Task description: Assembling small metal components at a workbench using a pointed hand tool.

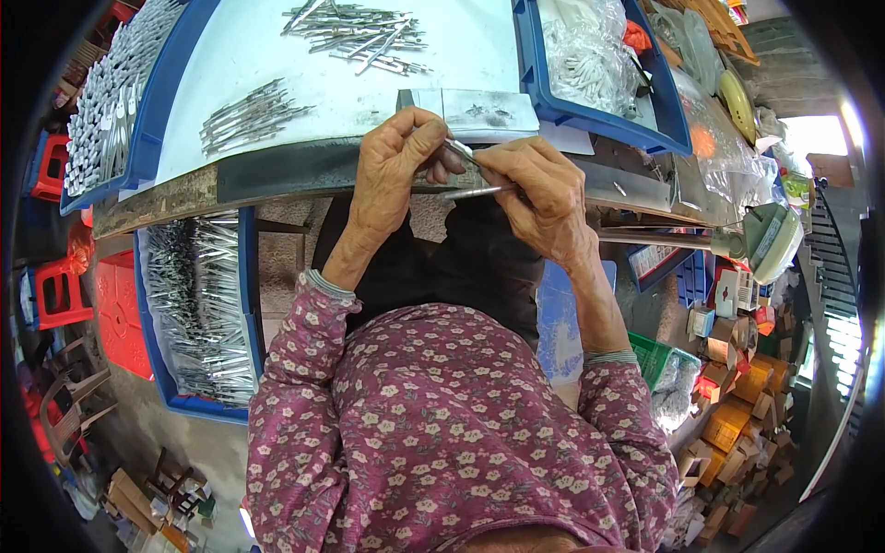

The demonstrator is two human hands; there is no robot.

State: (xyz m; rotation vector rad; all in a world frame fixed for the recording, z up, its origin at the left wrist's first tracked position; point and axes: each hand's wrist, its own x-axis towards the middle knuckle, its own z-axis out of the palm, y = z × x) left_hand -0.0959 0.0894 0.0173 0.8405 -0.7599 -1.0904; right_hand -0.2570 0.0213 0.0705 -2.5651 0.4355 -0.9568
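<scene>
Above the table's front edge, my left hand [395, 155] pinches one end of a slender metal rod [460, 148] between thumb and fingers. The other end reaches the closed fingers of my right hand [549, 195]. A second silver rod [472, 193] sticks out leftward from under my right fingers. Just beyond my hands lies a flat, smudged pale plate [502, 112]. Farther back on the white tabletop [452, 41] is a loose pile of thin metal rods [355, 39]. Another bundle of metal rods [247, 118] rests to the left.
A blue tray [159, 111] of grey-white tubes stands at left; another blue tray [604, 109] at right holds bagged white parts. Below the table edge sits a blue crate [249, 304] of metal rods. A lamp-like green-white head [772, 241] juts out at right.
</scene>
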